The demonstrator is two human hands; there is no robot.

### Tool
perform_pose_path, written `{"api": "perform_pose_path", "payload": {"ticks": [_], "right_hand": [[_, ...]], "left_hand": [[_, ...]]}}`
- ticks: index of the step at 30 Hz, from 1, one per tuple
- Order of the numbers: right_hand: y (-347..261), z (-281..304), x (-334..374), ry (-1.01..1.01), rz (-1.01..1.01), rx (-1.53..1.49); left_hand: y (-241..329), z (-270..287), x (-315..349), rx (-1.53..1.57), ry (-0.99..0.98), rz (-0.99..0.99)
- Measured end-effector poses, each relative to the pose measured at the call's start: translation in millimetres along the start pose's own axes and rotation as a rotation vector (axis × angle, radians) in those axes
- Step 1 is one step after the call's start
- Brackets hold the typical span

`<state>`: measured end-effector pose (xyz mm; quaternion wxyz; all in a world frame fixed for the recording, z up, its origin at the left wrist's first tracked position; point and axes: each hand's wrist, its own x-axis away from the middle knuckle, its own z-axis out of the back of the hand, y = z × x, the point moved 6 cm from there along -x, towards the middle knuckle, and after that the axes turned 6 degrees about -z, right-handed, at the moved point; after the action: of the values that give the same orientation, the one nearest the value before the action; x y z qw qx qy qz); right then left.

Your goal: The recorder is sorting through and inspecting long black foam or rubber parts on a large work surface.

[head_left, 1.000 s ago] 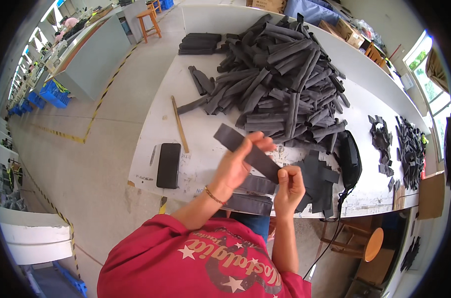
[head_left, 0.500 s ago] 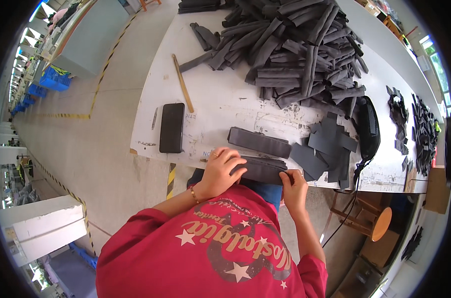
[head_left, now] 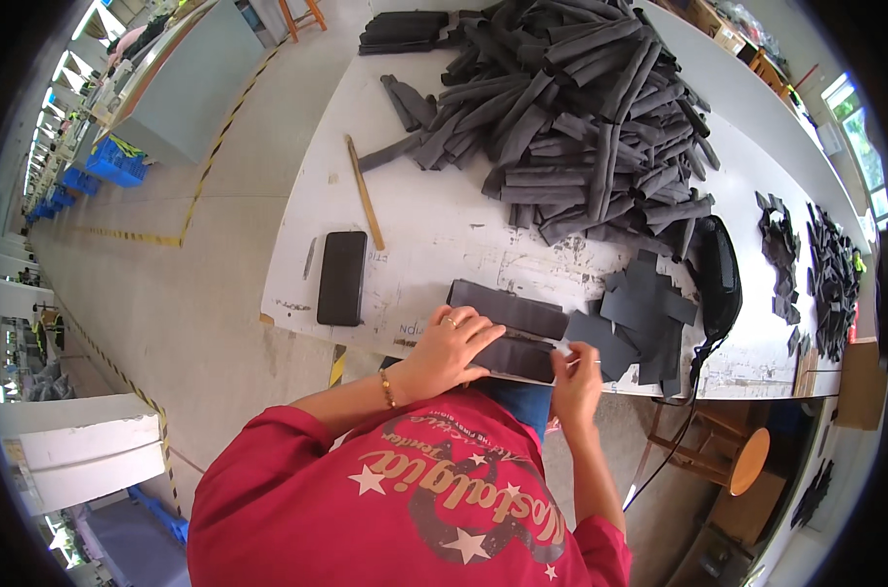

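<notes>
A folded strip of dark grey fabric [head_left: 518, 359] lies along the table's front edge. My left hand [head_left: 454, 344] rests on its left end, fingers stretched out and pressing down from above. At the strip's right end, my right hand [head_left: 577, 380] is closed in a pinch around a small white piece [head_left: 562, 347], mostly hidden by the fingers, so its kind is unclear. Just beyond lies a second folded dark strip [head_left: 509, 309], parallel to the first. Flat dark fabric rectangles [head_left: 645, 311] overlap in a loose pile to the right of my right hand.
A large heap of dark rolled fabric strips [head_left: 581, 127] covers the far part of the white table [head_left: 415, 210]. A black phone [head_left: 341, 279] and a wooden stick [head_left: 364, 192] lie at left. A black mesh pouch [head_left: 718, 279] is at right, with a wooden stool [head_left: 747, 460] below.
My right hand has left the fabric edge and now pinches a small white piece. My left hand has shifted slightly right and down along the strip. The camera view has tilted a little.
</notes>
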<state>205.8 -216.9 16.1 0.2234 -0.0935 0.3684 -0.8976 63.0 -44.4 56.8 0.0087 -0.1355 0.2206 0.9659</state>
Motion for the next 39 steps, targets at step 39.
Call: {"api": "perform_pose_path", "payload": {"ticks": [39], "right_hand": [[-95, 38, -40, -0.051, 0.419, -0.161]], "left_hand": [[-93, 36, -93, 1.619, 0.665, 0.598]]}}
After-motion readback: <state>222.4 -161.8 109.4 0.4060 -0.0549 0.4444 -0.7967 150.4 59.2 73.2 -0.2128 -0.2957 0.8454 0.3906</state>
